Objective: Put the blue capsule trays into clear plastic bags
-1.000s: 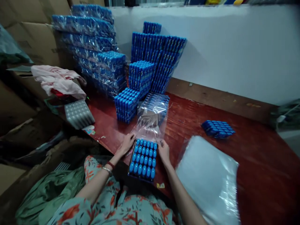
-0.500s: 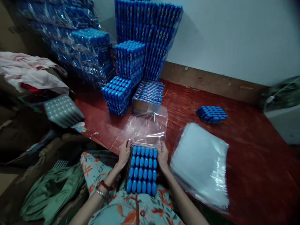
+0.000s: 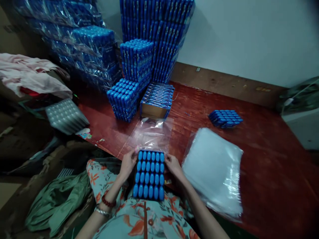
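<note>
A block of blue oval-topped pieces (image 3: 149,174), set in rows, rests between my hands at the table's front edge, against my body. Beyond its far end a clear plastic bag (image 3: 153,134) lies flat on the table, its mouth toward the block. My left hand (image 3: 129,161) is closed at the block's far left corner, pinching the bag's edge. At the far right corner, my right hand (image 3: 173,165) has its thumb and fingers together on the other edge of the bag. How far the block reaches into the bag is hard to make out.
A stack of clear bags (image 3: 213,169) lies to the right, with a small blue block (image 3: 225,119) behind it. An open box (image 3: 156,108) and blue stacks (image 3: 123,99) stand ahead. Wrapped packs (image 3: 94,49) rise at the back left. A grey tray stack (image 3: 66,116) sits left.
Both hands and the blue block have shifted slightly left and away from my body. The bag has slid a little, uncovering the front of the open box.
</note>
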The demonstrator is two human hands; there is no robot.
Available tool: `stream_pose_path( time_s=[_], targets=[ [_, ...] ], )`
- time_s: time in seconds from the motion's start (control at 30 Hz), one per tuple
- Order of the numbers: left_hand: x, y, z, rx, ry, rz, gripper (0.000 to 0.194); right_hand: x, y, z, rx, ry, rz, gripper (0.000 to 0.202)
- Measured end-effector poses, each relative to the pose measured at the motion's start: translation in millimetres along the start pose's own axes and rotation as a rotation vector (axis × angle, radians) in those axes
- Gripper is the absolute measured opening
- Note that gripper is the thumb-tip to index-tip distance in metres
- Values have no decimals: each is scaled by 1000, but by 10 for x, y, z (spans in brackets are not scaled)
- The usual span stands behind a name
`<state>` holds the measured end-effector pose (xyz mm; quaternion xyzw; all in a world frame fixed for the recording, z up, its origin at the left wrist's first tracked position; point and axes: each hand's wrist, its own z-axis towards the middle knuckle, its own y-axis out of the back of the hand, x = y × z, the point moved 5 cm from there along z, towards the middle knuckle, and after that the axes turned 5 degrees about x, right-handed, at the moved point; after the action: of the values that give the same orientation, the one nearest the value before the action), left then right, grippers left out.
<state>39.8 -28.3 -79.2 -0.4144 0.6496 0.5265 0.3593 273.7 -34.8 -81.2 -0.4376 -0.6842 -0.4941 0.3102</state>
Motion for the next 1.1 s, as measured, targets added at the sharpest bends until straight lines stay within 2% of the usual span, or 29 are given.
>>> stream_pose_path(
  time_s=[0.1,0.17,0.27,0.33,0.37,0.47,0.53,0.57,0.63,0.73,0.83,0.97,1.1],
  targets=[
    [-24,66,-80,67,31,224,27,-15,28,-141,75,-28,-62,27],
    [-37,107,-108,91,46,298,30,37,128,-208,88,-23,-123,23],
    [-120,190,-77,58,-16,287,34,211,381,-213,-11,13,-239,23],
    [-196,252,-7,0,-53,214,36,379,508,-125,-81,109,-250,28],
    [-234,271,38,-21,-64,163,37,461,525,-50,-74,180,-232,31],
    [-358,250,169,0,-96,67,31,608,376,234,171,355,-164,29],
    [-437,209,204,44,-124,64,29,616,254,376,312,385,-145,26],
    [-469,198,196,58,-141,68,29,607,222,410,335,381,-134,27],
    [-521,202,129,68,-191,80,27,602,235,374,263,392,-119,27],
    [-560,240,-77,61,-292,97,22,648,335,54,75,509,-163,22],
    [-562,259,-356,81,-388,123,20,651,367,-406,-21,633,-241,16],
    [-499,232,-822,196,-547,236,23,471,282,-962,-25,674,-284,11],
    [-193,193,-1302,293,-636,393,30,249,151,-1424,58,722,-362,15]
  ],
)
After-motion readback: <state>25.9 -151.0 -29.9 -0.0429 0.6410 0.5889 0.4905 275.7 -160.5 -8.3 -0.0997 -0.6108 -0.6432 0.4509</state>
